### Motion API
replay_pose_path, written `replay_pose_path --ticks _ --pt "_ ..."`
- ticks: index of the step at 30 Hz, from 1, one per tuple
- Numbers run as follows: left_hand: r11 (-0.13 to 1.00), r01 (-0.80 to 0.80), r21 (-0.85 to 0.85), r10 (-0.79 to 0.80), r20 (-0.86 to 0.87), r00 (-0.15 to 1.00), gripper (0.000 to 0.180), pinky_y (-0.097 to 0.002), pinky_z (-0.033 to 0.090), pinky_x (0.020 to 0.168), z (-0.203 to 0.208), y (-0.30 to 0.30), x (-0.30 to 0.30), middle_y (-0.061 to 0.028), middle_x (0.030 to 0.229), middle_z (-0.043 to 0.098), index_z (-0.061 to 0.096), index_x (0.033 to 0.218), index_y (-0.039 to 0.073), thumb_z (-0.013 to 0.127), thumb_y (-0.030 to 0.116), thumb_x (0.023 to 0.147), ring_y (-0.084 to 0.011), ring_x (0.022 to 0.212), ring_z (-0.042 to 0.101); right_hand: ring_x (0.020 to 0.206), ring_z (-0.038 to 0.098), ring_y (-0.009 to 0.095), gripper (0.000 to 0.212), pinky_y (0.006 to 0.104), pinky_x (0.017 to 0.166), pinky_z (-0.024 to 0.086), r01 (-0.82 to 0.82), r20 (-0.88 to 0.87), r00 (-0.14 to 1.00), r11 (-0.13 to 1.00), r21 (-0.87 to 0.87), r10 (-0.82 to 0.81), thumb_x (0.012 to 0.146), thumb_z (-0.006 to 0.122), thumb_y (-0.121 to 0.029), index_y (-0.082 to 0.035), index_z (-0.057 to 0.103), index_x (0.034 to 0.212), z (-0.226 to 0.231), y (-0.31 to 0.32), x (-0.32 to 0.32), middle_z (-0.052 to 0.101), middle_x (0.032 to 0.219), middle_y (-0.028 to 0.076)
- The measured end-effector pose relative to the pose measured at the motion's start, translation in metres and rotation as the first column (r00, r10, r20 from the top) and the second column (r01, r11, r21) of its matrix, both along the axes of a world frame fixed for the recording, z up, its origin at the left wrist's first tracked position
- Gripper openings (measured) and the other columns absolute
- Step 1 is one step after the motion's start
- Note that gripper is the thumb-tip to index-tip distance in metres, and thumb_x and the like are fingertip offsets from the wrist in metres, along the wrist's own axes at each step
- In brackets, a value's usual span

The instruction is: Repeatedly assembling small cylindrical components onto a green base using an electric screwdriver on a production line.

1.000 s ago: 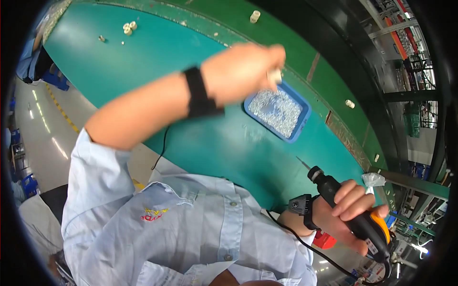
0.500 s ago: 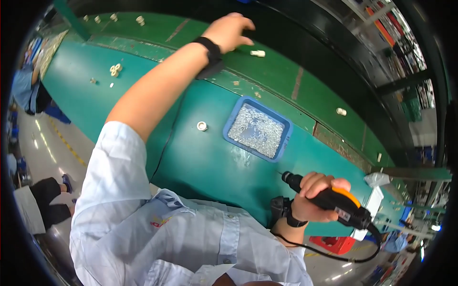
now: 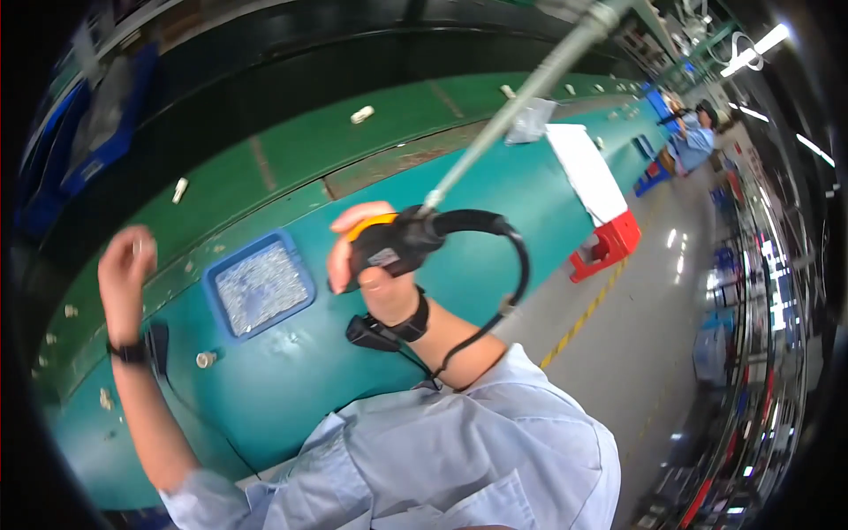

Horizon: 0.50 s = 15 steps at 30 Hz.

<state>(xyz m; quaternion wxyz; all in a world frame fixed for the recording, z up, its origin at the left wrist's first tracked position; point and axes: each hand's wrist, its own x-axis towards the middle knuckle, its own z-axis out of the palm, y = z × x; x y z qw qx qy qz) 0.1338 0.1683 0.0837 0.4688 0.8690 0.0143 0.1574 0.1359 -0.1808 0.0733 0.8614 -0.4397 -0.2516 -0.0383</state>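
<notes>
Driver [image 3: 397, 247]: over the surface [image 3: 287, 382], toward its far edge; probably weighty, stiff; hold mid-body. Right hand [image 3: 387, 295]: fingers clamped round it. Left hand [image 3: 126, 267]: just beyond that edge; fingers curled, grip unclear.

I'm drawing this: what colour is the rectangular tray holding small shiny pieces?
The rectangular plastic tray is blue, best seen in the head view.
</notes>
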Motion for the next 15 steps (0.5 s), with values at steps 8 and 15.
replay_pose_path --ticks 8,15 --pt "0.986 0.157 -0.062 -0.167 -0.217 0.962 0.022 -0.0232 0.049 0.058 -0.039 -0.174 -0.114 -0.0091 0.085 0.06 0.061 0.09 -0.001 0.07 -0.004 0.07 -0.0139 0.065 0.058 0.05 0.053 0.011 0.071 0.0215 0.045 0.042 -0.093 0.032 0.995 0.995 0.04 0.091 0.067 0.077 -0.045 -0.002 0.04 0.109 0.011 0.009 -0.01 0.053 0.06 0.006" --pt "0.992 0.124 0.02 -0.116 -0.23 0.966 0.025 -0.0242 0.045 0.053 -0.04 -0.182 -0.117 -0.0086 0.085 0.057 0.06 0.092 -0.001 0.069 -0.007 0.069 -0.0134 0.058 0.053 0.052 0.053 0.01 0.071 0.0198 0.046 0.042 -0.119 0.031 0.992 0.993 -0.002 0.119 0.067 0.077 -0.047 -0.003 0.04 0.108 0.023 -0.002 -0.022 0.052 0.061 0.005"
